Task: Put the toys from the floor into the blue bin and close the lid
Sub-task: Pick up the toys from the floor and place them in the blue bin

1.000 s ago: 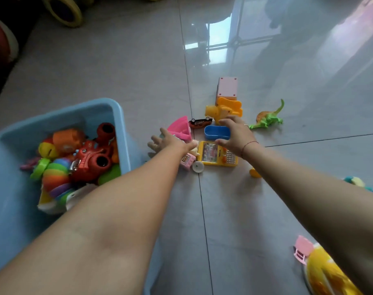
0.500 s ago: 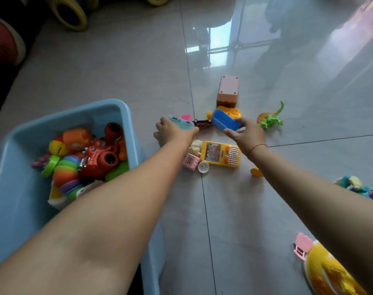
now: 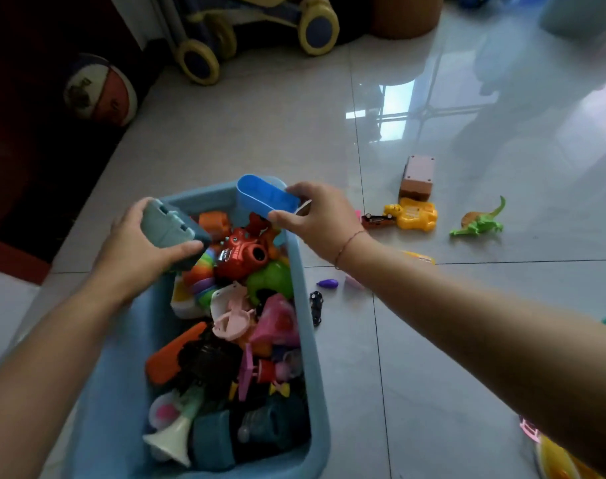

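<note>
Both hands hovered over the far end of the blue bin (image 3: 308, 340), each carrying 1 toy. The left hand (image 3: 139, 243) had its fingers curled round a grey-teal toy (image 3: 171, 224), thumb along the near side. The right hand (image 3: 315, 216) pinched a blue oval cup (image 3: 265, 197) by its near end between thumb and fingers, the cup tilted above the far rim. Below them the bin was crowded, with a red toy (image 3: 241, 252) uppermost at that end. The step in hand looked like the drop. It would probably go best with both hands lowered close to the pile before the fingers loosened, since the cup hung partly over the rim and might fall outside. Drawing it a little toward the bin's middle first seemed wise. The grey-teal toy looked bulky, so laying it flat in a gap rather than on top of the heap would likely help the lid seat later. No lid was in view. On the floor to the right lay a yellow toy (image 3: 413, 214), a small car (image 3: 377, 220) touching it, a green dinosaur (image 3: 481, 223), a pink box (image 3: 418, 178), and a purple piece (image 3: 328, 283) and a black toy (image 3: 316, 307) just beside the bin, so the task seemed well short of finished.
</note>
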